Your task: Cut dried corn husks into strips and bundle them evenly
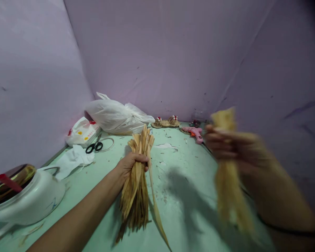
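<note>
My left hand (133, 163) is closed round the upper part of a thick bundle of dry tan leaf strips (136, 196), held upright above the pale green table. One long strip (157, 213) hangs apart from the bundle on its right side. On the right, my right hand (225, 147) grips a wide, paler yellow strip (227, 185), raised above the table. Its folded top sticks up over the fingers and its frayed lower end hangs down. Motion blurs that hand and strip.
Behind lie a white plastic bag (118, 115), woven pieces with red and white beads (168, 121) and a pink glue gun (195, 133). Black-handled scissors (94, 146), a tissue pack (84, 133), crumpled tissue (73, 161) and a white pot-like container (36, 199) are left. A dark cord runs right.
</note>
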`<state>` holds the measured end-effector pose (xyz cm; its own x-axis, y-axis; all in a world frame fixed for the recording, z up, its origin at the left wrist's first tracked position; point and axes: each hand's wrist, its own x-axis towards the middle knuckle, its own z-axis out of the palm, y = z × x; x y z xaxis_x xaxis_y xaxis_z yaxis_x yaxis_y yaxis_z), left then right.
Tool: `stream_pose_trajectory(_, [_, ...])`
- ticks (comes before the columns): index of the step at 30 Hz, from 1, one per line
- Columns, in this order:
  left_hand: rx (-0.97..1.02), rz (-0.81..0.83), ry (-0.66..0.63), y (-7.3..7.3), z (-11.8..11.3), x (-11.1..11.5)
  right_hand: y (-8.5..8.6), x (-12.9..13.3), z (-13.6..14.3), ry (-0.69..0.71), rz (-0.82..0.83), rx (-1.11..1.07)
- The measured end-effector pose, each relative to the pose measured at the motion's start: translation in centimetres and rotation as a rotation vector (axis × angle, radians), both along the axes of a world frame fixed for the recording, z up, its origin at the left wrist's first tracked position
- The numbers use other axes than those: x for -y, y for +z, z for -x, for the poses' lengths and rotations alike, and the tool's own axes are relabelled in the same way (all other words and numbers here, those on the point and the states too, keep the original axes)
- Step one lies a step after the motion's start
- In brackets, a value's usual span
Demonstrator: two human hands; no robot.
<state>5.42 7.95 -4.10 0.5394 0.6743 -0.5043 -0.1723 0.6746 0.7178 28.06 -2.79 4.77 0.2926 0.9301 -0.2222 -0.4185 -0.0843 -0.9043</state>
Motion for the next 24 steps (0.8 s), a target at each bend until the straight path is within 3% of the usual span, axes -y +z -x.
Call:
stream_pose_trajectory(2, [0.021, -0.011, -0.016, 0.4, -0.4, 0.9, -3.1, -1.6, 3.0, 0.141, 0.031, -0.093])
stream_pose_trajectory(4, [0.052, -0.024, -0.034, 0.7, -0.9, 1.7, -6.1, -2.6, 5.5, 0.188, 0.096, -0.056])
stream_pose_trajectory(7, [0.093, -0.027, -0.049, 0.8, -1.3, 2.5, -8.6, -2.8, 7.3, 0.368, 0.096, -0.029])
stream_pose_trajectory(9, [0.121, -0.024, -0.066, 0.8, -1.5, 2.7, -9.1, -2.5, 7.4, 0.463, 0.087, -0.044])
stream_pose_trajectory(12, [0.115, -0.033, -0.055, 0.8, -1.4, 2.4, -8.7, -2.3, 6.9, 0.487, 0.146, -0.097])
stream_pose_trajectory(16, [0.007, -0.022, 0.023, 0.9, -0.9, 1.7, -8.2, -3.0, 6.2, 0.304, 0.248, -0.191])
stream_pose_trajectory(19, [-0.028, 0.024, -0.031, 1.1, -0.7, 1.5, -8.1, -3.5, 5.8, 0.147, 0.246, -0.211])
stream_pose_trajectory(24, [0.011, 0.037, -0.127, 1.0, -0.8, 1.9, -8.1, -3.6, 5.8, 0.109, 0.119, -0.100])
